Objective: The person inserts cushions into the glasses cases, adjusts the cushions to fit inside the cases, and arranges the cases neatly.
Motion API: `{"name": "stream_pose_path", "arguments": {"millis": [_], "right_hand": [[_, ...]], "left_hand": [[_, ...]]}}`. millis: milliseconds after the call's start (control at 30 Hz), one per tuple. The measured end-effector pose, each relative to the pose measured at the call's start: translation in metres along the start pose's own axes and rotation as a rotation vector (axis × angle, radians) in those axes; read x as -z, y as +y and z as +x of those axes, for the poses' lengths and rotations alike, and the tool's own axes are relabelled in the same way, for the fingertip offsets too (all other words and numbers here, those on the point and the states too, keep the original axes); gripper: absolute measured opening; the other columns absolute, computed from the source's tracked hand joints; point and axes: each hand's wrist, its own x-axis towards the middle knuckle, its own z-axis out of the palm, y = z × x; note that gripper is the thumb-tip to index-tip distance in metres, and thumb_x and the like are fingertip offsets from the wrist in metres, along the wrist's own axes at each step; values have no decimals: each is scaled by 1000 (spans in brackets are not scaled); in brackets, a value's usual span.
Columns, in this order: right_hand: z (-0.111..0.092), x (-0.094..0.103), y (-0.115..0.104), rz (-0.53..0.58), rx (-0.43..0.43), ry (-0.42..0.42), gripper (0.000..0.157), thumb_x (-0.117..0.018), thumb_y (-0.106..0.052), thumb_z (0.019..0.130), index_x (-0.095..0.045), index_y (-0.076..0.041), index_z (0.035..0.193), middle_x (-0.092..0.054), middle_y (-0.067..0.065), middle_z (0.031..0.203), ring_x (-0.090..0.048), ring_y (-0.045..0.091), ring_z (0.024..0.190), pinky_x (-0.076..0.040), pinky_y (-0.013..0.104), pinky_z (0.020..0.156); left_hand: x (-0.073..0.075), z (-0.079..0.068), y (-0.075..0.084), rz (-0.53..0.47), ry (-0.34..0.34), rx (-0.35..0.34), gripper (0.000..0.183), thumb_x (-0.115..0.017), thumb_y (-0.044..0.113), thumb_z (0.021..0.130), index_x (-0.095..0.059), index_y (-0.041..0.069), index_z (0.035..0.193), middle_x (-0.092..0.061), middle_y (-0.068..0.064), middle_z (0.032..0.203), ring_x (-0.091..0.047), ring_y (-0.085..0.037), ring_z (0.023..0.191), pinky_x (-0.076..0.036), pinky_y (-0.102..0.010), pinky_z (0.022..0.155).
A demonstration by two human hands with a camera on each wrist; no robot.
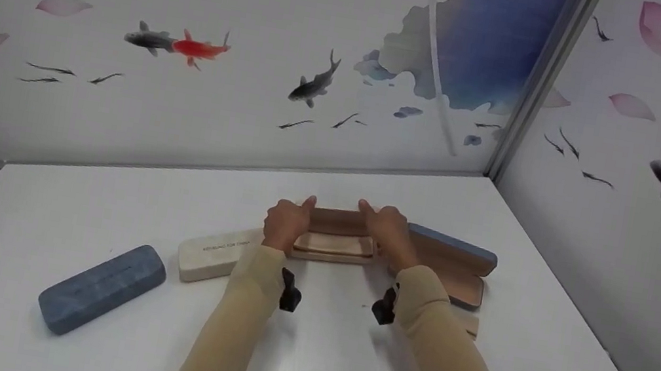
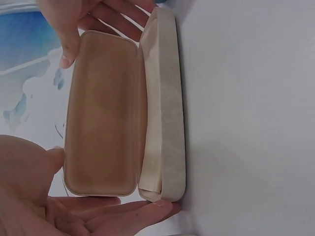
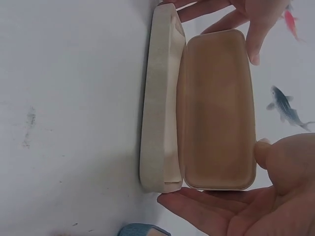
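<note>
Gripping the two ends of an open cream glasses case (image 1: 338, 220), the left hand (image 1: 286, 225) and the right hand (image 1: 388, 231) each set a thumb on the rim of its raised lid, fingers stretched along the end. The case stands between them, toward the back of the white table (image 1: 319, 343), its brown lining facing the person and a pale cloth (image 2: 151, 162) in its base. Just beside the right hand, an open blue case (image 1: 458, 257) crowds that side; whether they touch cannot be told. Nearer the person, a pale thing (image 1: 471, 325) is mostly hidden by the right sleeve (image 1: 444, 349). Opposite, a lettered cream case (image 1: 209, 257) sits partly behind the left sleeve (image 1: 233, 316), and a closed blue case (image 1: 102, 289) lies farther left. Tabletop spreads between the sleeves; a narrower strip separates the held case from the back wall (image 1: 233, 130).
</note>
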Motion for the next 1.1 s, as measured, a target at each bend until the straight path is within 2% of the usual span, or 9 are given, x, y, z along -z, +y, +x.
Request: {"name": "stream_pose_path", "arguments": {"millis": [33, 133, 267, 433, 567, 667, 800, 1000, 1100], "right_hand": [[-1, 1, 0, -7, 5, -3, 60, -41, -50, 105, -55, 7, 118, -53, 9, 81, -55, 22, 67, -54, 43, 73], [-5, 5, -1, 5, -11, -38, 70, -40, -50, 106, -43, 11, 139, -59, 24, 119, -63, 34, 102, -55, 48, 91], [-6, 8, -1, 72, -73, -95, 76, -41, -50, 105, -30, 10, 150, -43, 28, 150, -50, 42, 133, -48, 52, 106], [-3, 10, 2, 191, -124, -129, 80, -46, -48, 104, -19, 8, 155, -35, 27, 155, -40, 44, 142, -40, 54, 114], [-3, 10, 5, 190, -100, -131, 79, -47, -46, 104, -19, 10, 154, -36, 28, 154, -45, 44, 138, -43, 52, 112], [-3, 10, 7, 180, -84, -129, 79, -48, -44, 104, -20, 12, 153, -37, 29, 152, -49, 43, 135, -45, 50, 110], [-3, 9, 11, 253, -129, -132, 83, -52, -45, 103, -15, 8, 155, -34, 26, 155, -43, 39, 139, -40, 49, 115], [-2, 7, 18, 194, -110, -100, 81, -52, -47, 102, -24, 10, 152, -34, 26, 156, -34, 39, 146, -33, 51, 119], [-3, 7, 21, 199, -103, -100, 81, -53, -48, 101, -28, 10, 150, -37, 26, 155, -37, 38, 145, -35, 51, 118]], "left_hand": [[1, 0, 0, -12, -14, 5, 61, -48, 46, 104, -61, -9, 124, -69, -24, 117, -66, -35, 106, -54, -47, 94], [5, 1, 1, -40, -58, 30, 64, -49, 46, 104, -54, -10, 134, -63, -25, 130, -61, -38, 122, -50, -48, 103], [7, 1, 0, -75, -99, 51, 64, -51, 44, 103, -50, -10, 137, -59, -25, 137, -58, -36, 127, -48, -47, 107], [11, 1, -4, -169, -135, 45, 63, -55, 40, 103, -48, -11, 139, -56, -25, 140, -55, -35, 130, -46, -47, 109], [14, 1, -8, -202, -166, 21, 62, -57, 37, 102, -46, -12, 140, -53, -27, 143, -53, -35, 131, -45, -46, 110], [16, 1, -10, -160, -175, 2, 65, -57, 37, 102, -43, -14, 141, -51, -29, 144, -52, -37, 132, -44, -47, 111], [17, 2, -14, -99, -189, -12, 69, -56, 39, 102, -40, -14, 143, -50, -29, 145, -49, -39, 137, -42, -48, 114], [16, 1, -18, -63, -205, -18, 63, -56, 39, 103, -46, -11, 139, -55, -26, 139, -55, -34, 130, -44, -47, 111], [16, 1, -18, -48, -205, -24, 60, -56, 38, 103, -47, -11, 137, -57, -25, 136, -56, -32, 126, -45, -46, 110]]}}
